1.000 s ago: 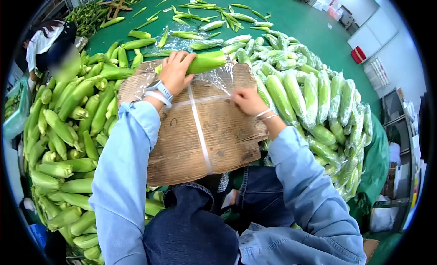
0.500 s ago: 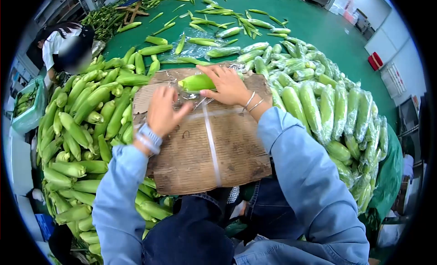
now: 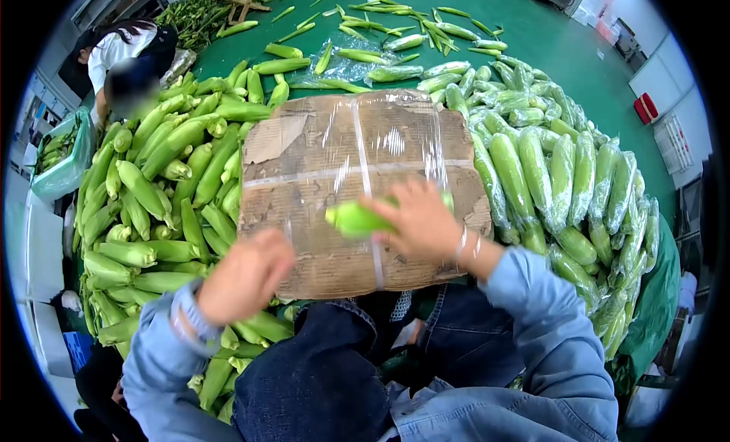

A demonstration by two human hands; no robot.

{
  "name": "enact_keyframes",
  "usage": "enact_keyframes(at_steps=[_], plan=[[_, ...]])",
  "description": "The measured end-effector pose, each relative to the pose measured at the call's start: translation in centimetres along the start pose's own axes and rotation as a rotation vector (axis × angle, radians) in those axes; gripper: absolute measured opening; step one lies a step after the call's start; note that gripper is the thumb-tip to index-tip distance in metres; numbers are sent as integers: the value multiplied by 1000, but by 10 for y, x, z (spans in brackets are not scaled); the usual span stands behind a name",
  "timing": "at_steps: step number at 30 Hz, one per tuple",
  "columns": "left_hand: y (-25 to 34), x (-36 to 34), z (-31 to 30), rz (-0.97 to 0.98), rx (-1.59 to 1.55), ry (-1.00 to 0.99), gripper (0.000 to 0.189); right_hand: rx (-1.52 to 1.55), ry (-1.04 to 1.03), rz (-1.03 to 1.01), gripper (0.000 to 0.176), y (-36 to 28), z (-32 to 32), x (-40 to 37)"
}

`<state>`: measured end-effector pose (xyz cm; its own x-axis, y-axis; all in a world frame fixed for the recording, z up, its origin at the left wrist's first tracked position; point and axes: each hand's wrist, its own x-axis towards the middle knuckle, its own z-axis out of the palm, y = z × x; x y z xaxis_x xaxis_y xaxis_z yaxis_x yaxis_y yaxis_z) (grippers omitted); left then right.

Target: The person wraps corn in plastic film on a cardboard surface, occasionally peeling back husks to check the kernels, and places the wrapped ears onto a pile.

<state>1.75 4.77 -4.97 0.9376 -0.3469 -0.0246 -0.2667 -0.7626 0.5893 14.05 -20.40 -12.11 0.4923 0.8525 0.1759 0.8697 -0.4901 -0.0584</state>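
Green, long, leaf-wrapped corn (image 3: pixel 353 218) has come within closer reach over brown, flat cardboard (image 3: pixel 319 153), our right grip (image 3: pixel 426 223) around it; our left grip (image 3: pixel 247 278), at eight o'clock, we can't read.

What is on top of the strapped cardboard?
Clear film and white straps lie across the cardboard; the right hand holds a corn ear over it. The hand and ear hide the surface directly beneath.

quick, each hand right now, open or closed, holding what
Left hand: curled closed, blurred; cannot tell if it grips anything.
Right hand: closed, holding corn.
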Motion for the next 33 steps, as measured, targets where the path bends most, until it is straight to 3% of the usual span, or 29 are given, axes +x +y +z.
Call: enact_keyframes(at_steps=[2, 4, 6, 8, 10, 11, 13, 14, 15, 17, 19, 21, 23, 24, 25, 27, 28, 29, 31, 33], plan=[[29, -2, 3, 206, -196, -140, 11, 199, -167, -22, 57, -36, -8, -28], [24, 6, 11, 350, -254, -354, 16, 264, -197, -49, 53, -55, -10, -38], [20, 20, 33, 382, -206, -390, 17, 275, -194, -42, 49, -55, -7, -30], [26, 35, 51, 424, -157, -439, 18, 187, 5, -44, 38, -39, -5, -6], [35, 51, 62, 246, 444, -86, 28, 18, 134, -24, 29, -18, 10, 21], [38, 57, 68, 255, 446, -82, 28, -14, 136, -16, 26, -10, 14, 38], [39, 65, 81, 188, 766, 118, 50, -114, 161, 17, 21, 4, 23, 79], [36, 67, 90, 138, 701, 116, 72, -175, 174, 50, 20, 11, 30, 98], [29, 73, 97, 142, 702, 115, 72, -168, 164, 120, 18, 23, 38, 114], [11, 92, 105, 95, 816, 297, 82, -143, 146, 265, 20, 51, 53, 140], [-3, 114, 97, 50, 666, 353, 91, -131, 137, 336, 25, 73, 45, 160], [-16, 142, 75, -127, 475, 163, 88, 152, 70, 641, 28, 90, 27, 171], [-30, 167, 50, -124, 448, 112, 75, 79, -68, 566, 25, 118, 27, 180], [-39, 178, 43, -120, 448, 118, 75, -13, -360, 491, 18, 121, 20, 182], [-48, 187, 37, -102, 411, 33, 67, -18, -353, 495, 18, 116, 9, 183], [-55, 192, 37, -78, 383, -52, 60, 53, -729, 466, 17, 104, 1, 183], [-55, 187, 40, -51, 368, -101, 54, 24, -786, 448, 17, 103, 1, 183], [-55, 180, 44, -26, 353, -149, 48, 22, -777, 446, 17, 103, 0, 182], [-41, 137, 53, 224, 317, -225, 44, -2, -647, 428, 17, 116, 27, 171], [-13, 101, 38, 146, 413, -437, 44, -7, -495, 414, 18, 126, 54, 160]])
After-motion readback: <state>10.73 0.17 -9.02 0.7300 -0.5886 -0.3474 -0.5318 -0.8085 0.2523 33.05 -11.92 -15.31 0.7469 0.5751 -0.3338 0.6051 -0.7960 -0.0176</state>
